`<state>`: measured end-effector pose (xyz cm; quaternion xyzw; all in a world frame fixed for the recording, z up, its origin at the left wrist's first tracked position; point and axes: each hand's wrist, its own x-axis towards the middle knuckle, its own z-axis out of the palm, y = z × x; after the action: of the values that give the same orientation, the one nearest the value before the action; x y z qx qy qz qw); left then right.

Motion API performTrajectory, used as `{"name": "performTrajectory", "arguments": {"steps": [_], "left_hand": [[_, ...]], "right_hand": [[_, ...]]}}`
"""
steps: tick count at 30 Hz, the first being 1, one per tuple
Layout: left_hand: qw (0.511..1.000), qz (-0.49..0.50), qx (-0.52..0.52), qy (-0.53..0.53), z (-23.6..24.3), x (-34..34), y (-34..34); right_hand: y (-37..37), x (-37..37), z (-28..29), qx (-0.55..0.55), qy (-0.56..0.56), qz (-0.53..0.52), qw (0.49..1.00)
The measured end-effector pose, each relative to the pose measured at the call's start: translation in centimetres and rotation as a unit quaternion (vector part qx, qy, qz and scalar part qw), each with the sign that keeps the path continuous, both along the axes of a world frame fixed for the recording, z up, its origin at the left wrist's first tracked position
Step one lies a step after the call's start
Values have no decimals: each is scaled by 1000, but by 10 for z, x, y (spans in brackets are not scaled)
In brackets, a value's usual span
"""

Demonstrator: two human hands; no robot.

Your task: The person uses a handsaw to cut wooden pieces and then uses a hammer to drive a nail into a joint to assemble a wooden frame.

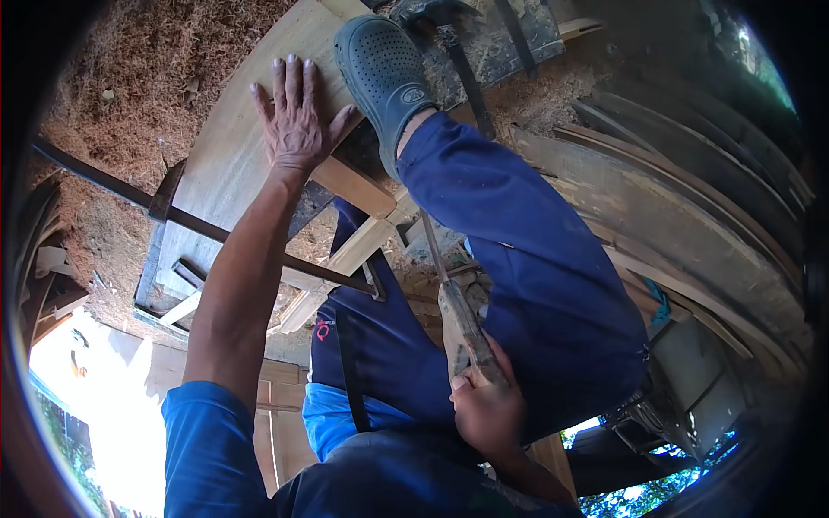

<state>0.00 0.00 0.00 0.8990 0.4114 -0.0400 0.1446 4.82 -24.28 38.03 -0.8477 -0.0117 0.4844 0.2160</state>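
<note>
My left hand lies spread, fingers apart, on a pale curved board beside a grey perforated clog on my raised foot. My right hand is closed round the worn handle of a handsaw. Its narrow blade runs upward beside my blue-trousered leg, and its far end is hidden at the wooden pieces. A small wooden block and a pale strip lie below the board. A long dark bar clamp crosses the board's lower part, under my left forearm.
A hammer and other dark tools lie at the top beside my foot. Sawdust and shavings cover the ground at upper left. Long stacked planks fill the right side. Scrap wood lies at far left, near a brightly lit area.
</note>
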Motion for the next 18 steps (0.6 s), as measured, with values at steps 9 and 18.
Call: {"name": "performTrajectory", "arguments": {"steps": [9,18], "left_hand": [[997,-14,-12,-80,-2,-1,2],[989,-16,9,-147,-5,-9,0]], "right_hand": [[0,-15,-1,-7,3,-63,998],[24,14,-8,-11,99,-157,983]]}}
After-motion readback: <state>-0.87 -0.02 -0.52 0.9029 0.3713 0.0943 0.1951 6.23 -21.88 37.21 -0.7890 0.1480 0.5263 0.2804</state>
